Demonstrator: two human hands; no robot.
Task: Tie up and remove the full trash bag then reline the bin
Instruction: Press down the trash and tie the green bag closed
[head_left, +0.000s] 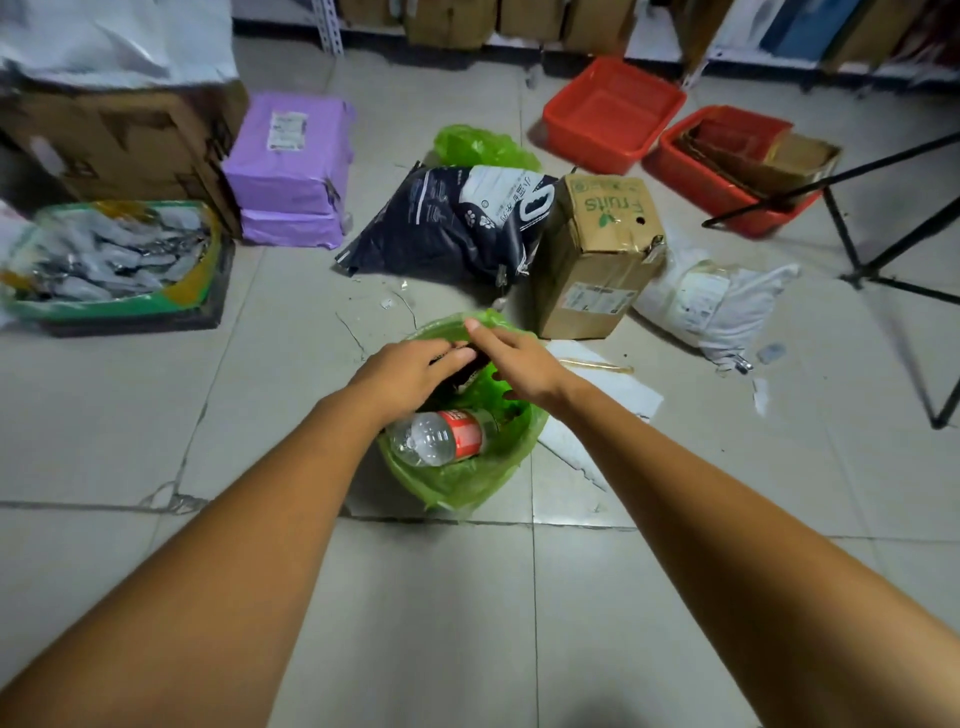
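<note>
A small bin lined with a green trash bag (467, 478) stands on the tiled floor in the middle of the view. A clear plastic bottle with a red label (441, 436) lies on top of the trash, with a dark item behind it. My left hand (410, 371) reaches over the bin's far side, fingers extended onto the dark item. My right hand (511, 358) is beside it, fingers pinching the far rim of the green bag. A second loose green bag (478, 145) lies on the floor farther back.
Behind the bin lie a dark printed sack (457, 223), a cardboard "Fruits" box (597, 260) and a white parcel (711, 301). Purple parcels (291, 166) and a green-lined box (109, 260) sit left. Two red tubs (613, 114) and black stand legs (883, 249) are right.
</note>
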